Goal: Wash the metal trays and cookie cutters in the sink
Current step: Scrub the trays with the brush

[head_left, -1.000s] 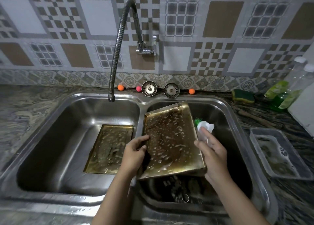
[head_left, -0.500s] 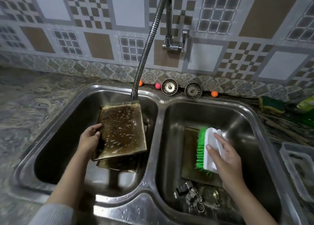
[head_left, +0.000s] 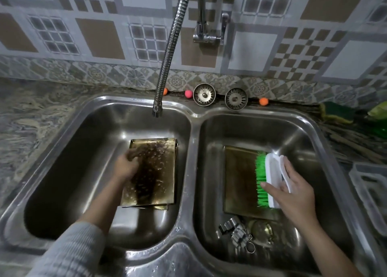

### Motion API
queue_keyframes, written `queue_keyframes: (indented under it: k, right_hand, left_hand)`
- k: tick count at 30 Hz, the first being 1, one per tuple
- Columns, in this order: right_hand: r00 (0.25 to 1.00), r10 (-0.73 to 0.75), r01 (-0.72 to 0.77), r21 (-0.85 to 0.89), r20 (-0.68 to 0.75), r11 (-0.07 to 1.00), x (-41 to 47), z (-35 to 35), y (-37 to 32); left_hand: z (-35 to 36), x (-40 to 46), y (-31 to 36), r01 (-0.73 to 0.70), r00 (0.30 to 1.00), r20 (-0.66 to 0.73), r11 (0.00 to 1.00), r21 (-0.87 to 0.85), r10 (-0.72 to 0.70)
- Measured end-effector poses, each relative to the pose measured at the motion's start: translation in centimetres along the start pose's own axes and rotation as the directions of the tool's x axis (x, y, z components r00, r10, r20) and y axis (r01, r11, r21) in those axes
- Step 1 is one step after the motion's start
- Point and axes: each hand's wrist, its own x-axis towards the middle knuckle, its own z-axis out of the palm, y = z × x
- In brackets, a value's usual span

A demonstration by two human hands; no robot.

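A soapy metal tray (head_left: 155, 172) lies flat in the left basin, stacked on another tray whose edge (head_left: 161, 207) peeks out below. My left hand (head_left: 126, 166) is at the top tray's left edge, blurred, fingers curled over the rim. In the right basin another metal tray (head_left: 238, 178) lies on the bottom. Above it my right hand (head_left: 291, 191) holds a white scrub brush (head_left: 272, 178) with green bristles pointing left. Several metal cookie cutters (head_left: 238, 232) lie at the front of the right basin.
The flexible faucet spout (head_left: 157, 111) hangs over the left basin, no water running. Two drain strainers (head_left: 204, 94) and small coloured balls sit on the back ledge. A green sponge (head_left: 337, 112) lies at right. A clear plastic container (head_left: 370, 191) stands beside the sink's right rim (head_left: 335, 172).
My left hand carried the soapy tray from the right basin to the left and lowered it flat onto the tray there. My right hand kept the brush over the right basin.
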Motion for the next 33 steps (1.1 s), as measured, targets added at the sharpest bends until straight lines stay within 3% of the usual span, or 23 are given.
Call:
queue_keyframes:
  k: [3, 6, 8, 10, 12, 14, 17, 21, 23, 30, 33]
  right_hand:
    - [1.0, -0.002, 0.001, -0.02, -0.028, 1.0, 0.6, -0.3, 0.2]
    - [0.997, -0.027, 0.023, -0.056, -0.067, 0.998, 1.0, -1.0, 0.2]
    - [0.995, -0.056, 0.05, -0.072, -0.083, 0.996, 1.2, -1.9, 0.0]
    - [0.992, -0.081, 0.072, -0.088, -0.101, 0.993, 1.2, -3.0, -0.3]
    - [0.986, -0.102, 0.086, -0.129, -0.128, 0.988, 1.2, -4.7, -0.5]
    - [0.976, -0.139, 0.107, -0.182, -0.169, 0.977, 1.2, -6.7, -0.5]
    - [0.954, -0.179, 0.119, -0.242, -0.24, 0.963, 1.2, -10.6, -0.2]
    - [0.926, -0.22, 0.097, -0.371, -0.307, 0.923, 1.7, -16.0, 1.0]
    - [0.925, -0.162, 0.031, -0.355, -0.344, 0.934, 2.2, -18.5, 1.6]
    - [0.974, 0.073, -0.16, -0.422, -0.215, 0.892, 4.0, -22.4, 4.4]
    - [0.992, 0.034, -0.094, -0.54, -0.12, 0.836, 3.9, -22.2, 5.9]
  left_hand:
    - [2.5, -2.1, 5.6, -0.284, 0.954, -0.109, 0.958, -0.042, 0.279]
    - [7.2, -5.5, 10.6, -0.48, 0.877, -0.084, 0.869, -0.116, 0.473]
    - [11.2, -7.9, 12.8, -0.449, 0.886, 0.048, 0.88, -0.152, 0.461]
    - [15.1, -9.0, 12.8, -0.348, 0.89, 0.277, 0.932, -0.102, 0.363]
    - [18.4, -9.2, 11.2, -0.267, 0.847, 0.482, 0.963, 0.019, 0.226]
    - [20.8, -9.2, 9.5, -0.267, 0.813, 0.572, 0.944, 0.195, 0.111]
    - [22.9, -9.6, 8.0, -0.266, 0.825, 0.564, 0.903, 0.336, 0.033]
    - [23.8, -9.9, 7.4, -0.275, 0.874, 0.481, 0.889, 0.366, 0.072]
    - [23.9, -10.1, 7.6, -0.276, 0.888, 0.45, 0.895, 0.35, 0.098]
    - [23.9, -12.4, 9.7, -0.319, 0.895, 0.369, 0.937, 0.143, 0.249]
    - [23.8, -14.0, 10.7, -0.26, 0.915, 0.327, 0.965, 0.038, 0.234]
